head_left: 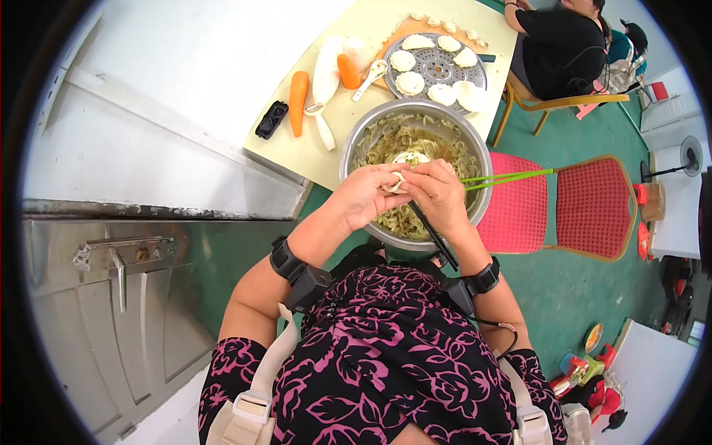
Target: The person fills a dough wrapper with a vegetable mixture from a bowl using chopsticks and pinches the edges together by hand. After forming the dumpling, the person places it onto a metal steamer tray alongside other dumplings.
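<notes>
In the head view, a small dumpling sits up between the two hands, over a big bowl. It is pale and soft, with a folded edge, and the fingers hide part of it. The left hand has its fingers curled around one side of it. The right hand pinches the other side.

The big shiny metal bowl is full of wet, stringy, pale green filling. Green chopsticks lie over its right rim. Past the bowl is a round grey tray with lots of holes. Seven white, puffy pieces sit around it, some with wavy edges. A white spoon with bits of food in it lies beside the tray. Nearby on the table are two orange carrots and a long white radish.
</notes>
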Action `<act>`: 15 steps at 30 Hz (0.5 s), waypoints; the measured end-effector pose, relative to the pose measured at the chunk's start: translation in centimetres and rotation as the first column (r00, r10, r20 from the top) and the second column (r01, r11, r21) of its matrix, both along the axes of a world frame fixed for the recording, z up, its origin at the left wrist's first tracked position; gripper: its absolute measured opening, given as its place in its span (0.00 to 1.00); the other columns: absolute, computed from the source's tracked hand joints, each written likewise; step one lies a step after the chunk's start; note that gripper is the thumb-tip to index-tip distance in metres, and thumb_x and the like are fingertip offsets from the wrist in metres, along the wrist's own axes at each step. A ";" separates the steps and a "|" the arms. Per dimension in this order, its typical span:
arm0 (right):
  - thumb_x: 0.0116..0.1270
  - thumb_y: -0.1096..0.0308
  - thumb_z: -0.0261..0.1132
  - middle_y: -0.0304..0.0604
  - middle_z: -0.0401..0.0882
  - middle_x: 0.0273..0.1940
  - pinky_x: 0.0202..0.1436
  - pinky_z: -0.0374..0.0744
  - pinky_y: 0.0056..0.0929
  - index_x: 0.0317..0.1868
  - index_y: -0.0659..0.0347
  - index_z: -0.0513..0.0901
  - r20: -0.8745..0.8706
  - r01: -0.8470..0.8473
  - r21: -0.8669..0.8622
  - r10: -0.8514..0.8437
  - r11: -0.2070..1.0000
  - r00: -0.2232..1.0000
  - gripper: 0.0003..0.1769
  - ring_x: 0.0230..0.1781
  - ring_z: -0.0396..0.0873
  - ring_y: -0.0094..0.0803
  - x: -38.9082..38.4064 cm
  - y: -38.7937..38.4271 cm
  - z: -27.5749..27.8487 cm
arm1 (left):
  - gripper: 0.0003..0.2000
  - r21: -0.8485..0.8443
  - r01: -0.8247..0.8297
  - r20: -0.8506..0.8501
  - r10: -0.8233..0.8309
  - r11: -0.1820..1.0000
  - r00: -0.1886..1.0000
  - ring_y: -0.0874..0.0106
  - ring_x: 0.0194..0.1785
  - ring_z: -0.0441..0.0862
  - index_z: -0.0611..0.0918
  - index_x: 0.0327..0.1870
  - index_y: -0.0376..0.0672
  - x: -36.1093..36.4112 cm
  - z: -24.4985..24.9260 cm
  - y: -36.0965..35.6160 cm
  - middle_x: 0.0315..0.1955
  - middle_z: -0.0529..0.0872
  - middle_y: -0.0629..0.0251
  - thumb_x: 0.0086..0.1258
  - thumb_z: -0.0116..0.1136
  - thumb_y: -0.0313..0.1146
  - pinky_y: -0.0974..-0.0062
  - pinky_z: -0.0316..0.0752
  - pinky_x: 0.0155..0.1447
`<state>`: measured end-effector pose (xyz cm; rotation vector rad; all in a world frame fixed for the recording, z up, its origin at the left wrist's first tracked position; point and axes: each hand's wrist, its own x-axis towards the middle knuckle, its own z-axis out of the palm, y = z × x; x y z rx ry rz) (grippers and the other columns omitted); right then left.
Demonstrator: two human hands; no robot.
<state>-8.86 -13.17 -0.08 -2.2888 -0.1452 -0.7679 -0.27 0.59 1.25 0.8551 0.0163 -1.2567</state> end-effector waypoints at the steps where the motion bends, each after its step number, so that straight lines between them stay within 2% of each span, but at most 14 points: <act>1: 0.45 0.76 0.67 0.40 0.76 0.30 0.36 0.71 0.26 0.32 0.62 0.81 0.007 0.009 0.001 -0.009 1.000 1.000 0.10 0.31 0.72 0.34 0.0 0.0 -0.1 | 0.19 0.013 -0.004 -0.021 0.004 1.000 1.000 0.72 0.45 0.76 0.63 0.57 0.32 -0.1 0.1 0.0 0.46 0.74 0.59 0.65 0.41 0.26 0.69 0.72 0.54; 3: 0.46 0.77 0.66 0.41 0.76 0.30 0.35 0.71 0.25 0.31 0.63 0.81 0.021 0.025 0.003 -0.025 1.000 0.999 0.09 0.30 0.73 0.33 -0.1 0.1 -0.2 | 0.20 0.040 -0.012 -0.063 0.015 0.999 0.998 0.72 0.44 0.76 0.62 0.59 0.35 -0.2 0.6 0.1 0.47 0.73 0.60 0.65 0.43 0.27 0.66 0.73 0.53; 6: 0.52 0.77 0.64 0.40 0.76 0.29 0.34 0.70 0.21 0.31 0.65 0.81 -0.050 0.111 0.325 -0.100 0.939 0.994 0.05 0.29 0.72 0.27 -0.5 0.5 0.0 | 0.23 -0.016 0.093 -0.109 -0.094 0.996 0.990 0.71 0.48 0.73 0.60 0.61 0.39 0.7 1.5 0.5 0.50 0.71 0.62 0.64 0.46 0.30 0.67 0.70 0.54; 9: 0.56 0.74 0.62 0.38 0.75 0.28 0.33 0.70 0.19 0.30 0.66 0.80 -0.110 0.160 0.730 -0.116 0.664 0.987 0.04 0.30 0.72 0.24 -0.1 0.0 0.0 | 0.24 0.075 0.065 0.313 -0.085 0.995 0.946 0.73 0.53 0.69 0.62 0.60 0.42 0.5 0.0 0.6 0.52 0.70 0.67 0.62 0.50 0.33 0.73 0.65 0.55; 10: 0.58 0.73 0.61 0.37 0.75 0.29 0.34 0.69 0.17 0.31 0.67 0.80 -0.119 0.145 0.752 -0.084 0.643 0.989 0.05 0.31 0.70 0.19 -0.1 -0.3 0.0 | 0.26 -0.056 0.134 0.430 -0.098 0.989 0.898 0.76 0.56 0.65 0.63 0.60 0.41 0.2 -0.4 0.4 0.53 0.68 0.69 0.59 0.54 0.31 0.79 0.61 0.56; 13: 0.58 0.73 0.61 0.37 0.75 0.30 0.35 0.69 0.17 0.32 0.67 0.80 -0.095 0.104 0.807 -0.046 0.581 0.994 0.05 0.31 0.70 0.19 0.3 -0.1 0.2 | 0.26 -0.082 0.102 0.547 -0.041 0.991 0.836 0.76 0.54 0.67 0.65 0.58 0.38 -1.0 -0.3 -0.8 0.51 0.71 0.66 0.58 0.57 0.29 0.78 0.67 0.53; 15: 0.58 0.72 0.62 0.37 0.75 0.30 0.36 0.70 0.18 0.34 0.66 0.81 -0.116 0.129 0.783 -0.060 0.609 0.991 0.07 0.31 0.70 0.19 0.4 -0.1 0.1 | 0.24 0.000 0.090 0.538 -0.076 0.996 0.839 0.77 0.49 0.72 0.67 0.55 0.37 -0.7 -0.7 -1.4 0.46 0.74 0.66 0.57 0.58 0.28 0.80 0.69 0.50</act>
